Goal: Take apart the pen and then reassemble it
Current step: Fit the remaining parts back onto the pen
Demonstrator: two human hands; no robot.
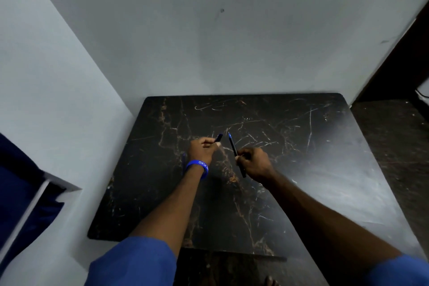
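Note:
My left hand (202,150), with a blue wristband on the wrist, is closed around a short dark blue pen cap (218,137) whose end sticks out past my fingers. My right hand (254,163) grips the thin dark pen body (232,146). Its blue tip points up and away, and its rear end pokes out below my palm. Cap and pen tip are a small gap apart, above the black marble tabletop (301,169).
The black, gold-veined tabletop stands against pale walls at the back and left. A dark blue cloth (21,193) hangs at the lower left. Dark furniture and floor lie to the right (394,134).

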